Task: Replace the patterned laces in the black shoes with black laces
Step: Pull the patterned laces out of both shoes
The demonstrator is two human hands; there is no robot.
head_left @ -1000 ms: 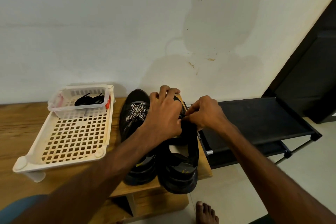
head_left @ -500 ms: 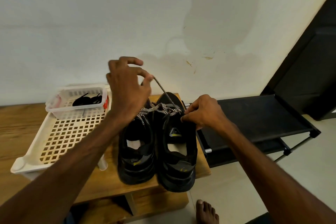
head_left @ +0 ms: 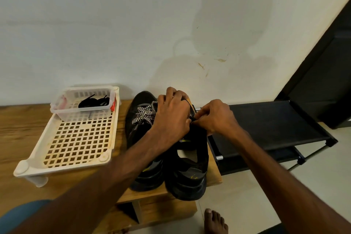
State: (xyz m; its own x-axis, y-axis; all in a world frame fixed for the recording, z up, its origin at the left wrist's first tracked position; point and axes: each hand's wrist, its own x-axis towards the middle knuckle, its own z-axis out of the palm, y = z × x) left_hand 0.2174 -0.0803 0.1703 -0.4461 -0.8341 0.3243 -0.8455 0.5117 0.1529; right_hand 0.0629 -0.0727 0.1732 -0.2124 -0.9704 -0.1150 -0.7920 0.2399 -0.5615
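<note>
The left hand (head_left: 171, 118) covers the lacing of the shoe (head_left: 190, 173) beneath it, so its lace is hidden. What the fingers of the right hand (head_left: 214, 118) pinch is too small to tell. The bottom edge cuts off a bare foot (head_left: 215, 222).

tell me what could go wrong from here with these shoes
The right shoe sits at the wooden bench corner with its heel past the edge; a hard tug by the left hand or right hand might drop it near the bare foot. The patterned lace on the left shoe lies loose beside the left hand and could snag.
</note>
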